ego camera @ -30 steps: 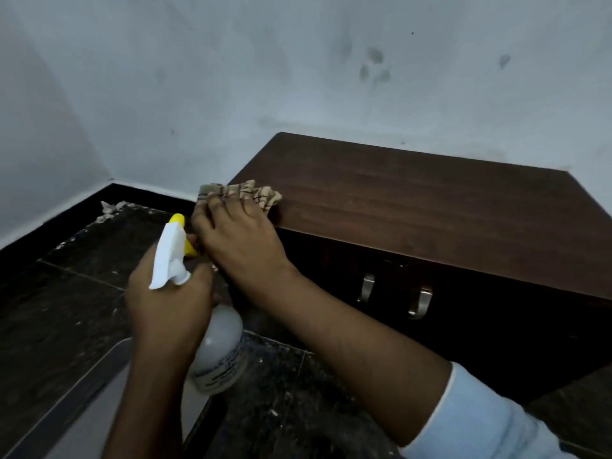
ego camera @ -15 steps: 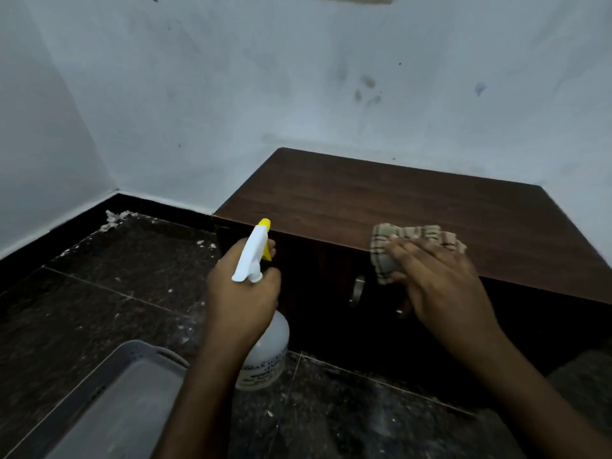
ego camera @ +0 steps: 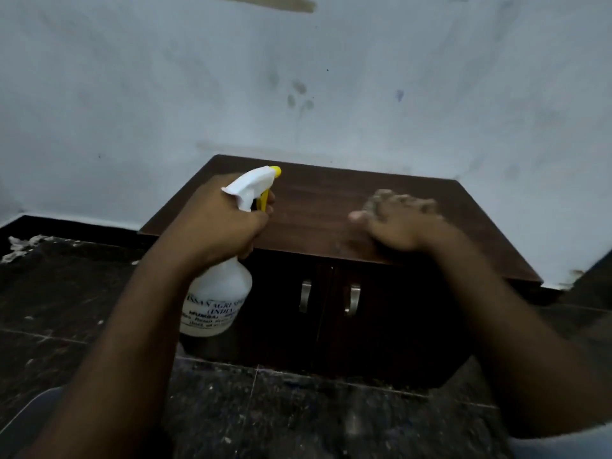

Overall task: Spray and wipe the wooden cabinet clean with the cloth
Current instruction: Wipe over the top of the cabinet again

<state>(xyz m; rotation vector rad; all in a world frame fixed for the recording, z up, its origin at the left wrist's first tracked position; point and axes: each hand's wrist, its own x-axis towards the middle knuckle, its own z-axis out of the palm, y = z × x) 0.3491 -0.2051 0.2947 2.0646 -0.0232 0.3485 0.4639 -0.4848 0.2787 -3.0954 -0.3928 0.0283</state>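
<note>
A low dark wooden cabinet stands against the wall, with two metal door handles on its front. My left hand grips the neck of a white spray bottle with a yellow nozzle, raised over the cabinet's front left edge and pointing across the top. My right hand presses flat on a checked cloth on the cabinet top near the middle. The hand hides most of the cloth, and both are blurred.
A stained white wall rises right behind the cabinet. Dark stone floor tiles spread in front and to the left, with white debris along the skirting. A grey bin edge shows at bottom left.
My right hand has moved with the cloth from the cabinet's front edge up onto the top. My left hand has lifted the spray bottle higher and turned its nozzle toward the top.
</note>
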